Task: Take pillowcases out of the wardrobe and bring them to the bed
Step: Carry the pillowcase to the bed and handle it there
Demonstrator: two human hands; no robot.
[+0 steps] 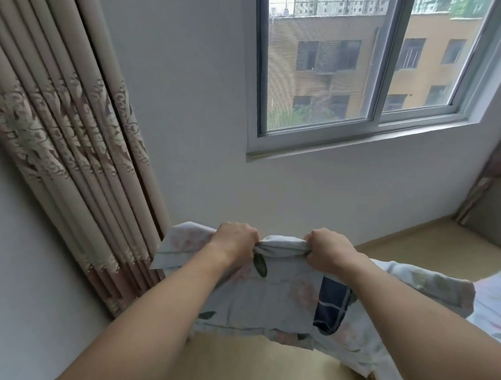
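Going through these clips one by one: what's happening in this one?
A person holds up a floral pillowcase with both hands. The left hand and the right hand each grip its bunched top edge, close together, so the fabric hangs below the forearms. A dark blue checked cloth shows against it. They face a wall with a window; a curtain hangs at left.

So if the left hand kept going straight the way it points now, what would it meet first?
Probably the bare wall under the window. The left hand, gripping the floral pillowcase, points forward at it; the curtain hangs off to the side. Depth is unclear.
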